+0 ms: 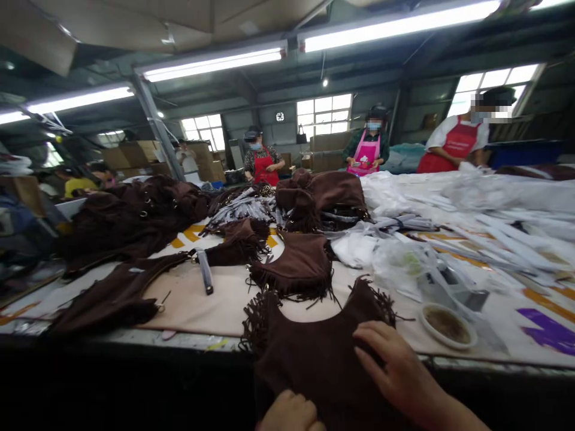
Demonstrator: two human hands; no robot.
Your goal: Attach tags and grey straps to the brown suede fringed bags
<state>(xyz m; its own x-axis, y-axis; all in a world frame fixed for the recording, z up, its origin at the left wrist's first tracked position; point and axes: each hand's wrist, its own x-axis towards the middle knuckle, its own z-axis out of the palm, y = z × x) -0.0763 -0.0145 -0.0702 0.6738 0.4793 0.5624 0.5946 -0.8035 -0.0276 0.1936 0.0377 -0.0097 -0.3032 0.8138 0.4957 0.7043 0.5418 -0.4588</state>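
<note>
A dark brown fringed bag [314,341] hangs over the table's front edge, its curved opening facing away from me. My left hand [291,413] is closed on the bag's lower part at the bottom of the view; its fingertips are hidden. On the bag's right side lies my right hand [395,362], fingers stretched out over the fabric and thumb apart. Just beyond is another brown fringed bag [294,260]. To the left, a brown bag piece [121,287] with metal rings lies near a strap wrapped in pale film [205,270].
Brown bags are heaped at the left [135,215] and back [339,194]. A round dish of brown stuff [448,326] stands at right, beside clear plastic bags [404,263] and wrapped white strips [507,239]. Co-workers in aprons [266,164] stand across the table.
</note>
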